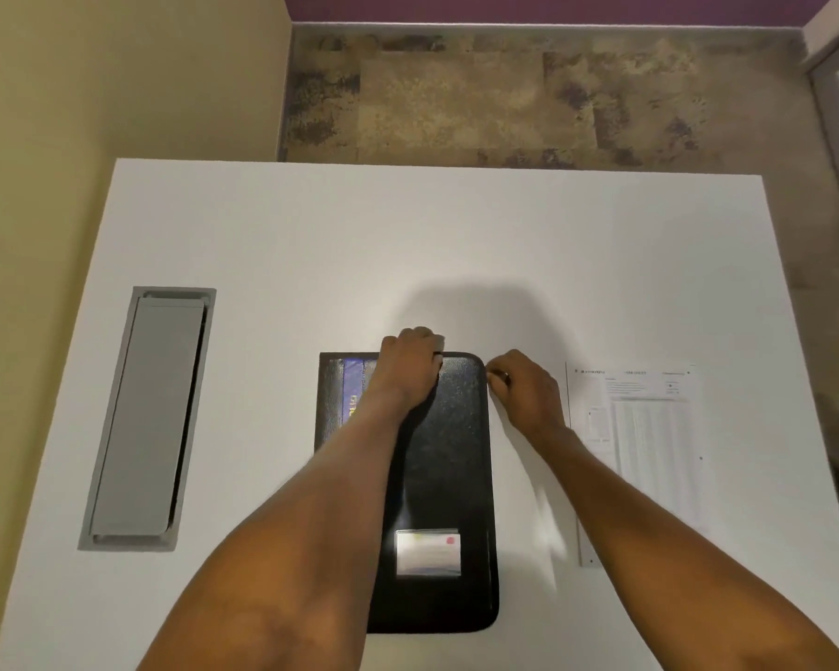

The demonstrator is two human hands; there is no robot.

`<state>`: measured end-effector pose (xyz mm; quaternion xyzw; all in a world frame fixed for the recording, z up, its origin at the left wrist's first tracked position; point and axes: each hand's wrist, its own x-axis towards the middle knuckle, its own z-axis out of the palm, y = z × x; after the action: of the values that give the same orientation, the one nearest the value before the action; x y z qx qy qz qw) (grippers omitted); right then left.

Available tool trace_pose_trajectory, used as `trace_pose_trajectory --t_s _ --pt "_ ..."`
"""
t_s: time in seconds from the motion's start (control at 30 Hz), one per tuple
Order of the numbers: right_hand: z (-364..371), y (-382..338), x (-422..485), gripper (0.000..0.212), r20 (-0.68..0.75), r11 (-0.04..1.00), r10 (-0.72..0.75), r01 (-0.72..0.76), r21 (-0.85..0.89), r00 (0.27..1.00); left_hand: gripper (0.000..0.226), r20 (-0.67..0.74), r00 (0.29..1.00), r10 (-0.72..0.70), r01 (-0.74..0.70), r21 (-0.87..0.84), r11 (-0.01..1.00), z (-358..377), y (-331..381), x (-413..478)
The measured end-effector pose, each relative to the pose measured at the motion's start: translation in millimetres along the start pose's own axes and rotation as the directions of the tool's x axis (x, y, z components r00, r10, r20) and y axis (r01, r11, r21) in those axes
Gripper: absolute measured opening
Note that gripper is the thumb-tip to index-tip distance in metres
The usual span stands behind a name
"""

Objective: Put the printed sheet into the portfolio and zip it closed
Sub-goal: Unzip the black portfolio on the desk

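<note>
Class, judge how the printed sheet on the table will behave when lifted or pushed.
The printed sheet lies thin and flat, so it is probably floppy and very light. On the smooth white table it would likely slide when pushed.

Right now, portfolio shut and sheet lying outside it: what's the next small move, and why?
Probably unzip the portfolio along its right edge, towards the person. It lies closed, and the sheet sits to its right, not yet inside. The left hand holds the far edge. The right hand is curled at the far right corner, likely on the zipper pull, which is hidden.
</note>
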<state>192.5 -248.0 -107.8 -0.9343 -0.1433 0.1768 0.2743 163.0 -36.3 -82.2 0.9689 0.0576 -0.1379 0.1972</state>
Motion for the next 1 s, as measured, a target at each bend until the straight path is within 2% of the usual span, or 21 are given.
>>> trace_pose_trajectory --t_s 0.1,0.27,0.43,0.63,0.73,1.0 --pt "1.0 -0.4 1.5 0.009 -0.012 1.000 0.011 -0.011 0.014 1.000 0.023 0.065 0.998 0.009 -0.009 0.001 1.000 12.7 15.4 8.1" --pt "1.3 -0.5 -0.1 0.016 -0.022 0.999 0.034 -0.034 0.032 0.999 0.025 0.013 1.000 0.004 -0.004 0.039 0.999 13.8 25.3 19.1" --pt "1.7 1.1 -5.4 0.014 -0.028 1.000 0.022 -0.022 0.003 0.999 0.017 0.061 0.994 -0.085 0.080 0.081 0.994 6.7 27.1 28.2" --pt "7.3 12.3 -34.4 0.014 -0.049 0.999 0.000 -0.002 -0.052 0.999 0.011 0.195 0.962 -0.193 0.207 -0.055 0.977 -1.0 23.8 41.9" --pt "10.7 13.9 -59.9 0.015 -0.051 0.999 0.024 -0.026 -0.038 0.998 0.017 0.242 0.946 -0.216 0.248 -0.110 0.962 -3.6 24.0 45.9" --pt "26.5 16.1 -136.2 0.012 -0.038 0.993 0.108 -0.109 -0.034 0.993 0.015 0.237 0.937 -0.255 0.307 -0.213 0.928 -3.7 28.1 38.9"
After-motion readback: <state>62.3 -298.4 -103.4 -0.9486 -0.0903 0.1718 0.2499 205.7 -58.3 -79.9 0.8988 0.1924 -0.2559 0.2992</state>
